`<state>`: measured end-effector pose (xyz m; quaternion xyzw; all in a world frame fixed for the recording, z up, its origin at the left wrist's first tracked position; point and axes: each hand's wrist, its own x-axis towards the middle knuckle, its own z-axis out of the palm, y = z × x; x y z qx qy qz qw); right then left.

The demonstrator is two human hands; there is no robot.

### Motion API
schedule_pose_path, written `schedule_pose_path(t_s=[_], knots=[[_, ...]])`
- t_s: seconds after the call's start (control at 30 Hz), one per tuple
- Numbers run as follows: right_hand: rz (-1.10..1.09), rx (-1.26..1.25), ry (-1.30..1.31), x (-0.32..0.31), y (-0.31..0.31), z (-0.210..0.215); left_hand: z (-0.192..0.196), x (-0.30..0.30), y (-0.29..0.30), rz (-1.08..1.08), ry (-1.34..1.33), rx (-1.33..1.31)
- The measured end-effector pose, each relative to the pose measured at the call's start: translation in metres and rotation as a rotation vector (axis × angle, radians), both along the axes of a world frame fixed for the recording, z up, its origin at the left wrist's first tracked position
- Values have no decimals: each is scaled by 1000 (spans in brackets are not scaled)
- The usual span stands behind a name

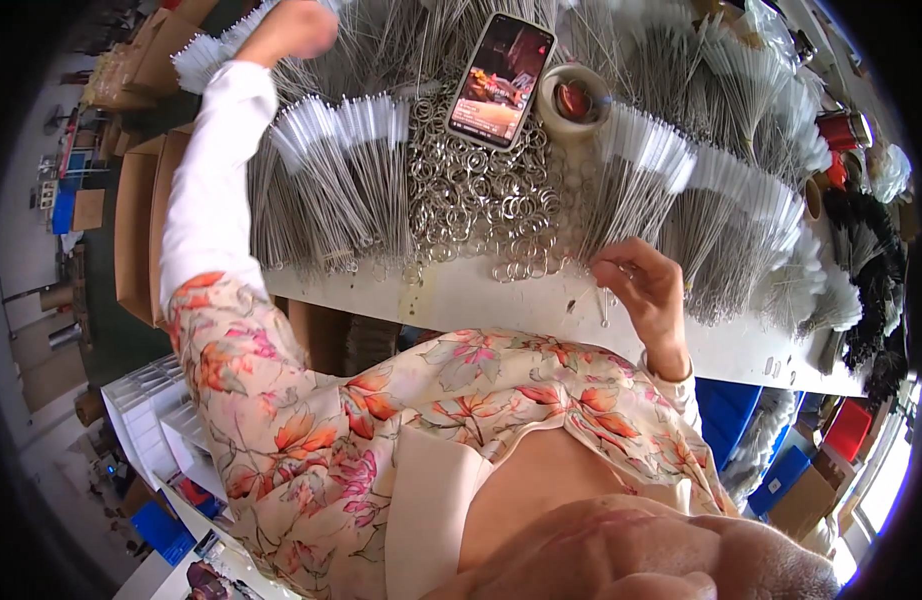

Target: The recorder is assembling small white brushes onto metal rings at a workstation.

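Note:
My left hand (299,30) is stretched to the far left, above bundles of thin wire brushes with white bristles. It looks curled, but blur hides its fingers. At the table's near edge, my right hand (646,285) is closed in a pinch beside a wire brush bundle (636,180). A thin looped wire end (606,312) shows just below those fingertips; whatever they grip is too small to make out. Between the hands lies a pile of silvery metal rings (486,200). Another brush bundle (331,180) lies left of the rings.
A lit phone (501,82) rests on the far part of the ring pile, next to a tape roll (556,120) with something reddish inside. More brushes (751,220) cover the right side. A cardboard box (141,230) stands left of the white table (471,290). Blue bins (729,415) sit below right.

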<state>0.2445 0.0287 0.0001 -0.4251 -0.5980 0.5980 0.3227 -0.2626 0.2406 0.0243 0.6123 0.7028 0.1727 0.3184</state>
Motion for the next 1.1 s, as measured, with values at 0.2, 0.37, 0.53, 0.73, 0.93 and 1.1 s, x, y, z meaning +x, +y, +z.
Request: schedule_pose_path(t_s=[0.2,0.37,0.53,0.73,0.93,1.1], knots=[[-118,-129,96,17,9,-8,-8,53,43,452,-75,70],[-62,-111,120,11,18,-12,-31,8,38,430,335,-118],[-33,-38,28,7,26,-20,-54,10,30,404,-215,117],[-1,47,-19,-1,29,-16,-23,7,46,308,116,268],[-34,-13,-69,4,29,-16,54,53,55,283,-464,917],[114,255,-197,10,55,23,30,103,32,255,-548,521]])
